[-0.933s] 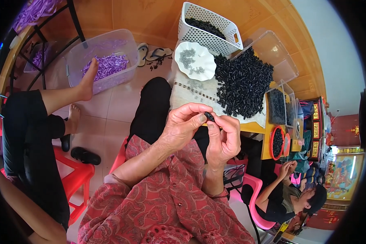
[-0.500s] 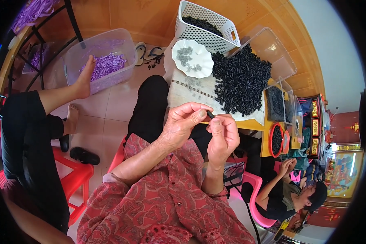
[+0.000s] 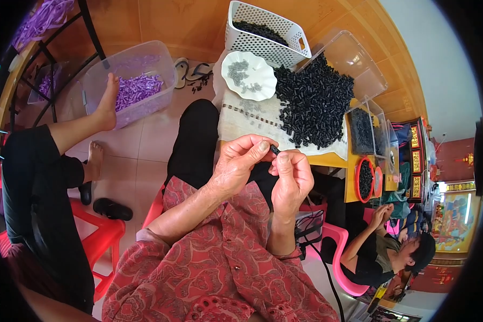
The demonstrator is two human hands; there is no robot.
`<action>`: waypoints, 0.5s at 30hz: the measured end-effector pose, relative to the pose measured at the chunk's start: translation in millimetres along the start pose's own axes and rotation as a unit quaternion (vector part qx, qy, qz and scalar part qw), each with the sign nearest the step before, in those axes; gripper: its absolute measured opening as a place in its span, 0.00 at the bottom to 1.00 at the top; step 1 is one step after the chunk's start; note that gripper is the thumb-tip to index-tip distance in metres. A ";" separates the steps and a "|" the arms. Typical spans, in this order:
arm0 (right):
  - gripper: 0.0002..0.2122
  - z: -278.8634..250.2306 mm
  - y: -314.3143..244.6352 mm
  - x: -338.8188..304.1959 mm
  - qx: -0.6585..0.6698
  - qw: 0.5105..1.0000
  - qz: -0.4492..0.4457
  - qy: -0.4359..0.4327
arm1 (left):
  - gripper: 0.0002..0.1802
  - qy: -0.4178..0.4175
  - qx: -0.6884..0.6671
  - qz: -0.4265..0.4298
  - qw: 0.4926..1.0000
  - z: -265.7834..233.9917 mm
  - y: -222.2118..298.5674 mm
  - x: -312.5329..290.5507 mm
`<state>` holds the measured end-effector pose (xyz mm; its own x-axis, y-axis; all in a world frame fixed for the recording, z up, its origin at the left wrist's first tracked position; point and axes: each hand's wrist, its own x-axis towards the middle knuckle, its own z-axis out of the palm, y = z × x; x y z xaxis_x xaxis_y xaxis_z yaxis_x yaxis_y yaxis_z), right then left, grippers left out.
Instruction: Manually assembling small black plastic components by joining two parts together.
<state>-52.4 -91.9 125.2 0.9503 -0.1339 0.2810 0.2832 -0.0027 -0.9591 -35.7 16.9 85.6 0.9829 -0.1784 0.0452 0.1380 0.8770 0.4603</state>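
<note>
A small black tubular piece (image 3: 274, 149) is pinched between the fingertips of both hands, above my lap at the table's near edge. My left hand (image 3: 240, 162) holds its upper end between thumb and forefinger. On the lower end, the thumb and curled fingers of my right hand (image 3: 291, 178) are closed. Beyond them, a large heap of similar black pieces (image 3: 314, 104) lies on a pale cloth (image 3: 236, 129). Left of the heap, a white scalloped plate (image 3: 263, 88) carries small clear-grey bits, too tiny to name.
Behind the plate stands a white perforated basket (image 3: 263, 51) with black pieces. Clear bins and a red-rimmed round tray (image 3: 358, 180) are at the right. A clear tub (image 3: 129, 107) of purple strips is on the floor at left. People sit on both sides; a red stool (image 3: 99, 236) is near.
The whole view has shifted slightly. Both hands keep their grip on the black piece, which is turned a little and shows more of its side.
</note>
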 end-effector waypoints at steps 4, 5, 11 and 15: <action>0.05 -0.3 -1.3 -1.1 -0.010 1.000 -0.025 -0.010 | 0.09 -0.015 0.003 0.016 1.000 1.1 0.3 -0.7; 0.05 -0.1 -1.6 -1.4 -0.012 0.999 -0.031 -0.013 | 0.09 -0.021 0.006 0.018 1.000 0.5 -0.1 -0.8; 0.05 -2.4 0.4 -2.2 -0.024 0.999 -0.029 -0.011 | 0.09 -0.029 0.014 0.013 0.999 -1.7 -2.1 1.0; 0.05 -2.3 1.5 -3.5 -0.010 1.000 -0.020 -0.008 | 0.09 -0.023 0.016 0.017 0.999 -1.9 -2.2 -0.2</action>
<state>-55.7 -93.7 122.7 0.9403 -0.1167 0.3198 0.3189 -0.0275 -0.9474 -35.9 15.9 82.9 0.9802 -0.1696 0.1026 0.0994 0.8684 0.4857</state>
